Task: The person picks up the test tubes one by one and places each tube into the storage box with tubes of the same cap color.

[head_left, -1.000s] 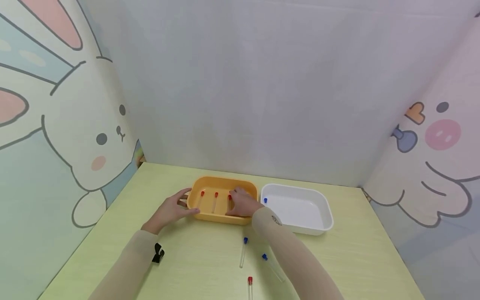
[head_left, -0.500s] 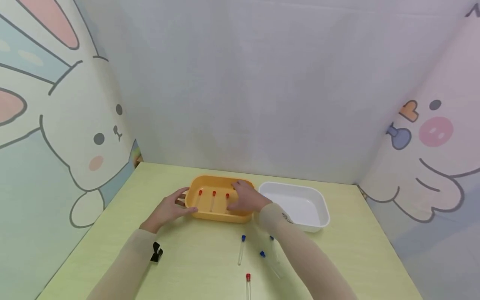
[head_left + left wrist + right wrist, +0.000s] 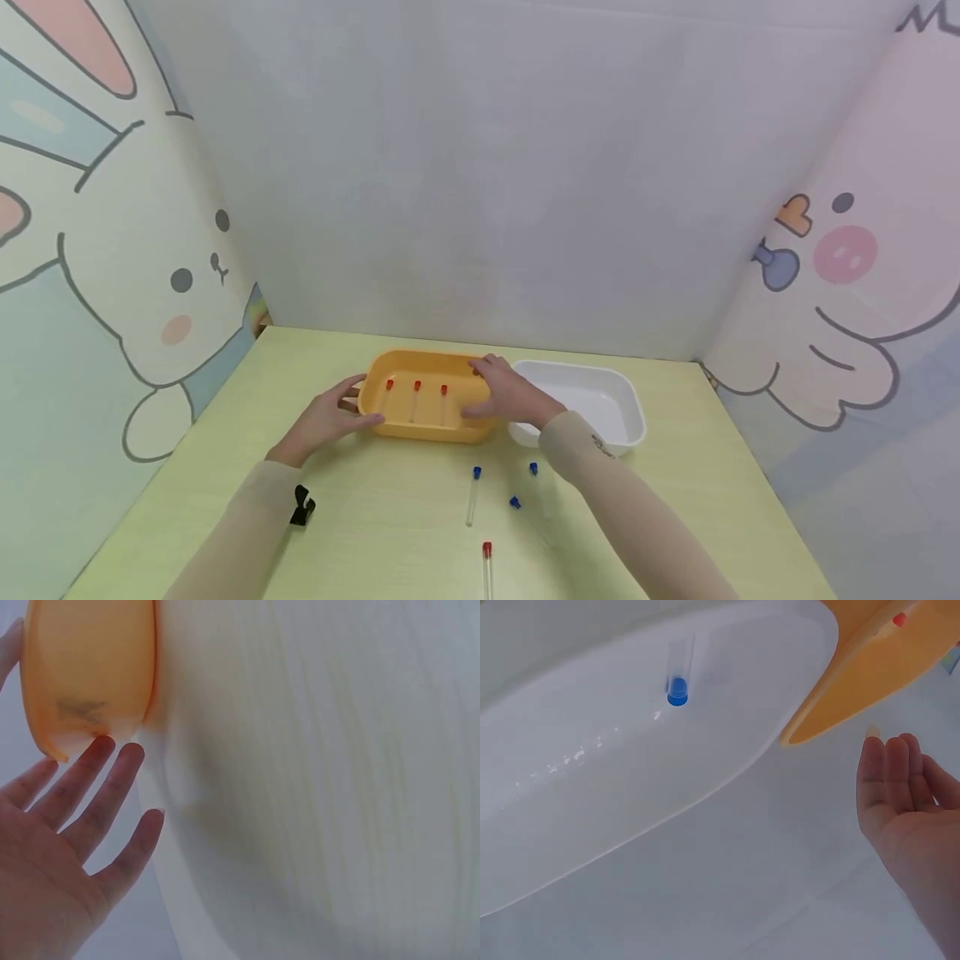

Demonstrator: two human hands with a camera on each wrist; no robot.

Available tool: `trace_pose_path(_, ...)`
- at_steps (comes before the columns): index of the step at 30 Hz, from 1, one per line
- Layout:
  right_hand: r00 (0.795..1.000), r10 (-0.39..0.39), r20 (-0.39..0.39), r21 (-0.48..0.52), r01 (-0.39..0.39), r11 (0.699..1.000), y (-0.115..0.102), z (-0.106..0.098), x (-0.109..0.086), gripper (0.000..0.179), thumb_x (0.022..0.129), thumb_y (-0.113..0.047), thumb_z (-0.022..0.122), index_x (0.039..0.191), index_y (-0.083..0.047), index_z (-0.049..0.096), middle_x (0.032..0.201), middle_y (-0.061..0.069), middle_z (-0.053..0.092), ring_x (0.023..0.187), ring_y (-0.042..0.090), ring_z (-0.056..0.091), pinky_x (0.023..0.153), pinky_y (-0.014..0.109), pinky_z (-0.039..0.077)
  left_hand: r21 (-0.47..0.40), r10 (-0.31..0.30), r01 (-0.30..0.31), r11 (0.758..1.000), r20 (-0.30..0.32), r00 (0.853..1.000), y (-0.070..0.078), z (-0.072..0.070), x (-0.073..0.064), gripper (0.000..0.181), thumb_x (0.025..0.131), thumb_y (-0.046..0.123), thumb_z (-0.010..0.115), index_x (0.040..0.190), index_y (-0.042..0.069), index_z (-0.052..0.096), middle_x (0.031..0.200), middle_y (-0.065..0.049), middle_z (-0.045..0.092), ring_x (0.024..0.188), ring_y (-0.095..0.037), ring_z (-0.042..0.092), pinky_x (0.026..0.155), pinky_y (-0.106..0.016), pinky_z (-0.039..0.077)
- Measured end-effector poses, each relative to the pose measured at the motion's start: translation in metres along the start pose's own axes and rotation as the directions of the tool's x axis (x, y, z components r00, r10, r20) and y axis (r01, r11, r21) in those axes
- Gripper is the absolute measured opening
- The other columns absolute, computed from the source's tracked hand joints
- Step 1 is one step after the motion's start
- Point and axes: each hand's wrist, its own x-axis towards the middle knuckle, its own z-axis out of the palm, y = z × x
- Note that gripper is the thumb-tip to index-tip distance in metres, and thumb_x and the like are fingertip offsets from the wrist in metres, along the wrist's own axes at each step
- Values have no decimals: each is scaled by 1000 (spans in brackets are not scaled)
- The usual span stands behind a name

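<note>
Three clear tubes with red caps (image 3: pixel 417 386) lie side by side in the orange tray (image 3: pixel 431 433). At the tray's left end is my left hand (image 3: pixel 330 423), its thumb at the near rim. In the left wrist view its fingers are spread and nearly straight, fingertips at the tray's end. My right hand (image 3: pixel 513 393) is over the tray's right end, fingers extended and holding nothing. In the right wrist view, a blue-capped tube (image 3: pixel 677 690) lies inside the white tray (image 3: pixel 727 735).
Just right of the orange tray stands the white tray (image 3: pixel 600 408), partly behind my right hand. Several tubes lie on the table in front: blue-capped ones (image 3: pixel 473 496) and a red-capped one (image 3: pixel 487 567). A small black object (image 3: pixel 302 506) is beside my left sleeve.
My right hand has drawn back rightward from the third red-capped tube, its fingers loosening. My left hand stays at the tray. The head view has turned slightly right.
</note>
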Motion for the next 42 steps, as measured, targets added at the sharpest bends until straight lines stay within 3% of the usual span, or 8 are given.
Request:
trace_pose_path(11,999,-33,-13,65,34,997,-4,0,-38,92,85,-44,82,157,-5,39,148,14,51,138,31,48,115,50,45,4,-13,13,1000,3,1000,0,-1,-3,95,85,50,82,160,19,34,146,-18,56,123,-34,61,88,-40,59)
trace_pose_path(21,998,-65,-27,62,66,996,2,1,-76,90,84,-41,83,155,-4,41,141,11,53,133,31,51,113,49,47,8,-11,11,1000,7,1000,1,2,-8,95,86,49,81,161,19,32,147,-19,55,125,-35,60,91,-44,59)
trace_pose_path(30,996,-53,-68,72,58,996,11,13,-104,89,83,-42,85,153,-6,45,141,9,53,130,23,53,111,49,48,13,-8,7,1000,10,1000,4,1,-7,96,85,50,82,161,19,32,144,-19,57,123,-34,61,88,-40,60)
trace_pose_path(42,993,-111,-39,28,112,993,11,37,-129,89,80,-44,87,151,-6,48,142,5,54,131,22,54,112,46,48,10,-21,21,1000,19,1000,4,0,-7,97,86,51,81,162,19,31,146,-19,55,125,-35,60,89,-41,59)
